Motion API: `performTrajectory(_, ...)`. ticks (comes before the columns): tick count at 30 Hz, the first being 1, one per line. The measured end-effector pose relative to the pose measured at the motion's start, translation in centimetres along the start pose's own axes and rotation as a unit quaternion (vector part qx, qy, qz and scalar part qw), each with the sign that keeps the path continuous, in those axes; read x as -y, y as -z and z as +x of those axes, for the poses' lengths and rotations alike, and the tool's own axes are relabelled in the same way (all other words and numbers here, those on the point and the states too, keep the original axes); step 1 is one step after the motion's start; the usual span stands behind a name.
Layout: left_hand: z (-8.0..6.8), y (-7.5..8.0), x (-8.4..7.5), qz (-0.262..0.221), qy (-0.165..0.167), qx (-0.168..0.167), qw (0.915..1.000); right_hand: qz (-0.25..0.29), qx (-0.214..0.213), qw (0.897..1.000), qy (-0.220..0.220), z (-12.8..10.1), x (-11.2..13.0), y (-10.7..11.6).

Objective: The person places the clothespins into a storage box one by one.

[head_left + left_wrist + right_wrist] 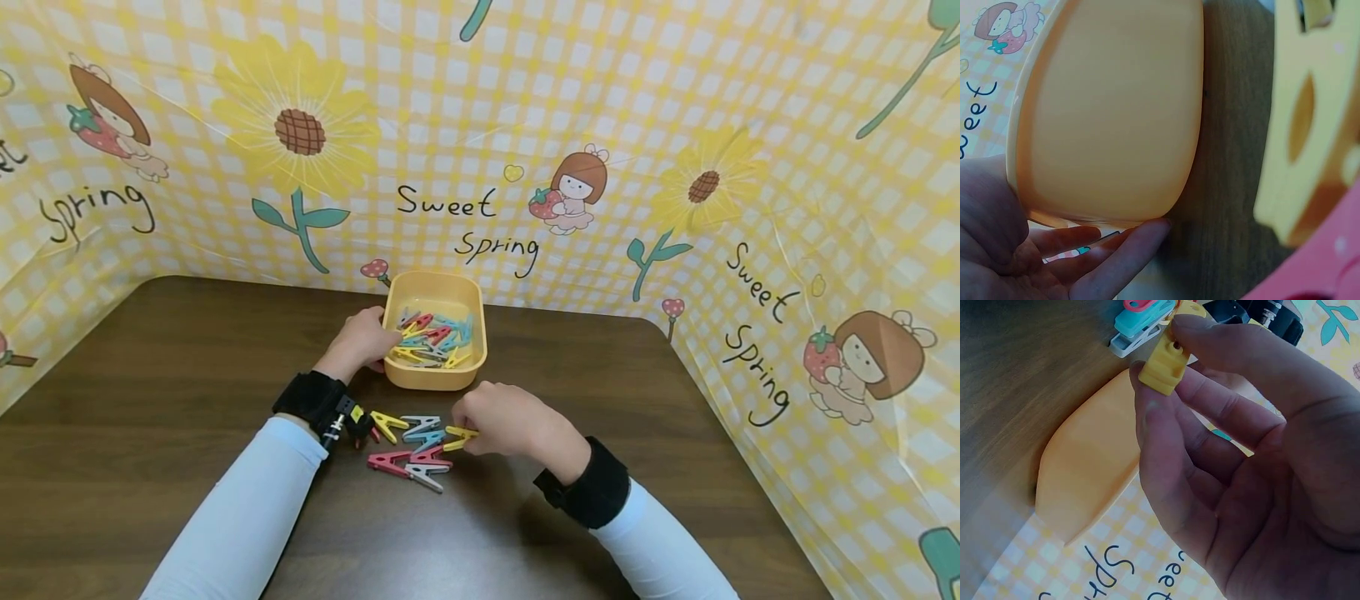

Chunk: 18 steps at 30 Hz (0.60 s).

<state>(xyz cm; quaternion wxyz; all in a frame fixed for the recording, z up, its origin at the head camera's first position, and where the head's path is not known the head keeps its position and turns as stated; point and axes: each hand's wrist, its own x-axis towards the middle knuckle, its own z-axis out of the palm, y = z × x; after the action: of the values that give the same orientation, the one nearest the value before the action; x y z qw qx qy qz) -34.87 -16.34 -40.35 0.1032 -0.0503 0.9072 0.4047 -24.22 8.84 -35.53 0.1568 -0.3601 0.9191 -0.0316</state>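
pinching a yellow clothespin [459,436], long axis left-right, the right hand [510,421].

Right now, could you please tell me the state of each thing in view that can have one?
yellow tub: upright on the table, holding a heap of clothespins.
left hand: fingers straight against the tub's side.
right hand: pinching a yellow clothespin.
loose clothespins: lying flat in a cluster on the table, in front of the tub.
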Motion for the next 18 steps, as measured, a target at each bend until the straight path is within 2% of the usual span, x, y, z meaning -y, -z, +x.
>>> performTrajectory(13, 0.0, 0.0, 0.2, -0.002, -0.006, 0.0, 1.0, -0.002, -0.011, 1.0, 0.001, -0.4, -0.2, 0.6)
performTrajectory(18, 0.0, 0.1, 0.1, 0.0, -0.008, 0.0, 1.0, 0.012, -0.024, 1.0, 0.004, -0.6, -0.5, 1.1)
